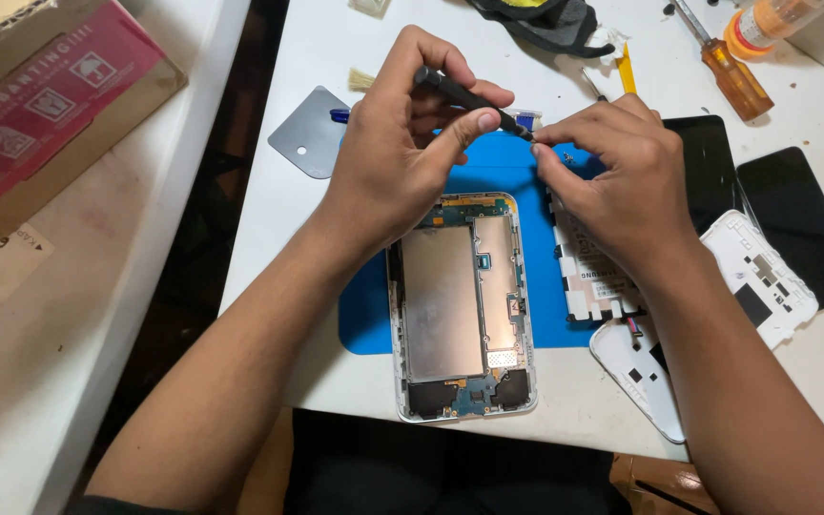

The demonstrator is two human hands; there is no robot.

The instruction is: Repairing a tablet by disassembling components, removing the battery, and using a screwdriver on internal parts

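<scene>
Over the blue rubber mat point(488, 176) on the white bench point(307, 205), my left hand point(402, 153) pinches a black slim screwdriver point(464, 95); right-hand fingers point(550, 153) close at its tip. Any screw there is too small to see; it could roll into the opened white tablet point(460, 305) just below.

Opened tablet point(463, 305) on work mat point(366, 315), battery point(588, 277) to its right, screwdriver point(731, 72) behind, cardboard box point(45, 105) far left

Left hand point(402, 143) gripping black screwdriver point(469, 98), right hand point(612, 176) at tip, opened tablet point(460, 305) below
</scene>
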